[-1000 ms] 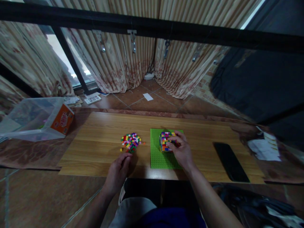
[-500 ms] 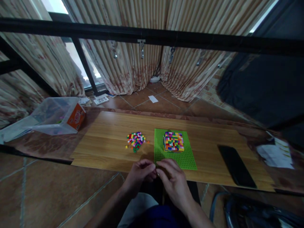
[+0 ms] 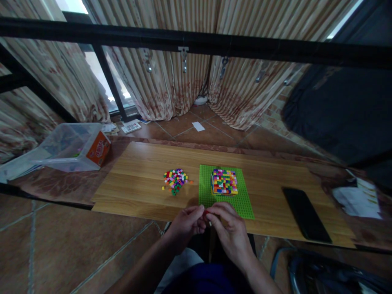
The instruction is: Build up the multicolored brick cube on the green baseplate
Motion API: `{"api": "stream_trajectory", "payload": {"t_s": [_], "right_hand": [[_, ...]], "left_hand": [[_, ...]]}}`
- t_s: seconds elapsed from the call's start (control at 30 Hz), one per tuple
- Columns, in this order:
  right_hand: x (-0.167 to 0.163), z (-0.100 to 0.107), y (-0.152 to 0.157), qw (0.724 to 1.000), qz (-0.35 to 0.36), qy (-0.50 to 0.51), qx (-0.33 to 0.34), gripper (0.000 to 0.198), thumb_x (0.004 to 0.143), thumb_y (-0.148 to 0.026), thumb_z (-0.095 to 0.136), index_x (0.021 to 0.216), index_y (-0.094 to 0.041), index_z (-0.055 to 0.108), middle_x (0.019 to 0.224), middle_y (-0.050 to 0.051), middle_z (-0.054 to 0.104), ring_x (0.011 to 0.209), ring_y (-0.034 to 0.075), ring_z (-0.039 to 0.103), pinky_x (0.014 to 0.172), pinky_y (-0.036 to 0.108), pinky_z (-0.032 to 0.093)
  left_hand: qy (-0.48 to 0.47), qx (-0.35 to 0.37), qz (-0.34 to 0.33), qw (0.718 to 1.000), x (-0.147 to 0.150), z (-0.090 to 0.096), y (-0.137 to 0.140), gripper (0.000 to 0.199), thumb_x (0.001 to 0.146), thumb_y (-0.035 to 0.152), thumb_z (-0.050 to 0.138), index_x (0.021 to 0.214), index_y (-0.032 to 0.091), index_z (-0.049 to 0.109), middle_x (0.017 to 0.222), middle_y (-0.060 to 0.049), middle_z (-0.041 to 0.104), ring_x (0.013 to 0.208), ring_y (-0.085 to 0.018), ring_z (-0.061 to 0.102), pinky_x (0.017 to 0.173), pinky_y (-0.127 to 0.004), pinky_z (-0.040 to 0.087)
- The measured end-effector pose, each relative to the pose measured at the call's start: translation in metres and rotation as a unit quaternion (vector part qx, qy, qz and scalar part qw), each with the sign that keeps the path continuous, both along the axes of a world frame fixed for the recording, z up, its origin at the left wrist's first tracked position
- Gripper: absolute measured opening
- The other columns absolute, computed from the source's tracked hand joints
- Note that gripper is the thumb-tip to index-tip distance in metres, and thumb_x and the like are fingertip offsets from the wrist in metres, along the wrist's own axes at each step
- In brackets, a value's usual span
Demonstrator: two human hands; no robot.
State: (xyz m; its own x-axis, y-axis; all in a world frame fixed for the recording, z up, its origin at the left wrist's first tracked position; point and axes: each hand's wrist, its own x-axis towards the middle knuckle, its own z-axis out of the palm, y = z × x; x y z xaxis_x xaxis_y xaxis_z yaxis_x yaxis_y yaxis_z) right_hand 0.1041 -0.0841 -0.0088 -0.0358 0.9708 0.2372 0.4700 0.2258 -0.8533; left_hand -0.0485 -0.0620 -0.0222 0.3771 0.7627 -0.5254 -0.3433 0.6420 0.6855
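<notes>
A small red toy brick (image 3: 206, 212) shows between my two hands at the table's near edge. My right hand (image 3: 229, 228) pinches it between thumb and fingers. My left hand (image 3: 187, 224) is closed too, its thumb and fingertips close against the brick; what lies inside its fingers is hidden. Just beyond the hands is a green baseplate (image 3: 206, 192). On it stands a low block of many-coloured bricks (image 3: 224, 182), stacked tightly together. Left of the baseplate lies a loose pile of small coloured bricks (image 3: 175, 180).
A black phone-like slab (image 3: 306, 214) lies on the wooden board (image 3: 137, 179) at the right, with white papers (image 3: 357, 198) beyond it. A clear plastic bin (image 3: 73, 147) with an orange label stands at the left. A dark metal bar (image 3: 196, 39) crosses beyond the table.
Both hands have shifted slightly right, and the fingers have turned so that a red brick now shows between them. The brick pile and the block stay as they were.
</notes>
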Motion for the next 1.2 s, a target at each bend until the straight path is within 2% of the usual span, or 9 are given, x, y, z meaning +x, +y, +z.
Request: {"api": "stream_trajectory", "payload": {"t_s": [0.1, 0.2, 0.27, 0.37, 0.43, 0.63, 0.83, 1.2], "right_hand": [[0.017, -0.004, 0.018, 0.994, -0.102, 0.01, 0.035, 0.014, 0.086, -0.036, 0.063, 0.09, -0.028, 0.074, 0.099, 0.004, 0.065, 0.096, 0.021, 0.061, 0.085, 0.038, 0.048], [0.034, -0.011, 0.041, 0.98, -0.191, 0.008, 0.058, 0.017, 0.081, -0.042, 0.067, 0.085, -0.028, 0.075, 0.099, 0.005, 0.064, 0.1, 0.023, 0.058, 0.092, 0.043, 0.044], [0.04, -0.018, 0.054, 0.977, -0.206, 0.006, 0.063, 0.019, 0.079, -0.044, 0.068, 0.083, -0.027, 0.075, 0.101, 0.005, 0.063, 0.102, 0.023, 0.057, 0.093, 0.044, 0.042], [0.042, -0.026, 0.065, 0.975, -0.213, -0.004, 0.067, 0.02, 0.078, -0.045, 0.068, 0.082, -0.027, 0.075, 0.102, 0.005, 0.062, 0.102, 0.023, 0.055, 0.093, 0.044, 0.041], [0.041, -0.029, 0.067, 0.973, -0.218, -0.015, 0.072, 0.02, 0.078, -0.045, 0.067, 0.084, -0.028, 0.076, 0.104, 0.005, 0.062, 0.103, 0.023, 0.054, 0.093, 0.044, 0.04], [0.038, -0.031, 0.069, 0.969, -0.223, -0.058, 0.087, 0.017, 0.078, -0.043, 0.068, 0.083, -0.029, 0.076, 0.111, 0.005, 0.06, 0.109, 0.025, 0.049, 0.095, 0.045, 0.036], [0.036, -0.036, 0.072, 0.963, -0.247, -0.047, 0.099, 0.019, 0.078, -0.043, 0.068, 0.08, -0.025, 0.075, 0.111, 0.006, 0.06, 0.106, 0.025, 0.052, 0.094, 0.045, 0.038], [0.04, -0.037, 0.066, 0.957, -0.228, -0.126, 0.128, 0.021, 0.084, -0.041, 0.06, 0.082, -0.024, 0.073, 0.113, 0.007, 0.06, 0.107, 0.025, 0.053, 0.093, 0.045, 0.04]], "left_hand": [[0.074, 0.058, 0.026, 0.995, -0.008, 0.001, 0.008, 0.043, 0.072, 0.054, 0.069, 0.084, 0.013, 0.069, 0.071, -0.002, 0.064, 0.054, -0.007, 0.051, 0.055, -0.021, 0.041], [0.193, 0.135, 0.061, 0.97, -0.026, -0.001, 0.019, 0.036, 0.071, 0.049, 0.069, 0.081, 0.014, 0.069, 0.073, -0.003, 0.066, 0.062, -0.011, 0.056, 0.059, -0.023, 0.045], [0.253, 0.18, 0.09, 0.946, -0.042, -0.005, 0.026, 0.033, 0.07, 0.046, 0.069, 0.083, 0.016, 0.069, 0.076, -0.003, 0.068, 0.07, -0.015, 0.061, 0.065, -0.025, 0.049], [0.346, 0.248, 0.106, 0.898, -0.063, -0.013, 0.033, 0.028, 0.073, 0.042, 0.066, 0.086, 0.017, 0.07, 0.075, -0.002, 0.068, 0.068, -0.015, 0.061, 0.064, -0.026, 0.049], [0.38, 0.269, 0.108, 0.878, -0.074, -0.016, 0.034, 0.027, 0.074, 0.04, 0.064, 0.087, 0.018, 0.071, 0.077, -0.002, 0.069, 0.07, -0.016, 0.062, 0.064, -0.025, 0.048], [0.41, 0.273, 0.089, 0.866, -0.086, -0.016, 0.035, 0.026, 0.078, 0.04, 0.061, 0.087, 0.018, 0.071, 0.075, -0.002, 0.07, 0.072, -0.018, 0.064, 0.063, -0.025, 0.048], [0.411, 0.276, 0.087, 0.864, -0.088, -0.02, 0.035, 0.026, 0.078, 0.039, 0.061, 0.089, 0.019, 0.071, 0.073, -0.002, 0.07, 0.071, -0.018, 0.065, 0.063, -0.025, 0.049], [0.437, 0.306, 0.062, 0.844, -0.089, -0.023, 0.035, 0.023, 0.082, 0.037, 0.057, 0.089, 0.019, 0.07, 0.085, -0.002, 0.072, 0.08, -0.018, 0.065, 0.075, -0.028, 0.05]]}}
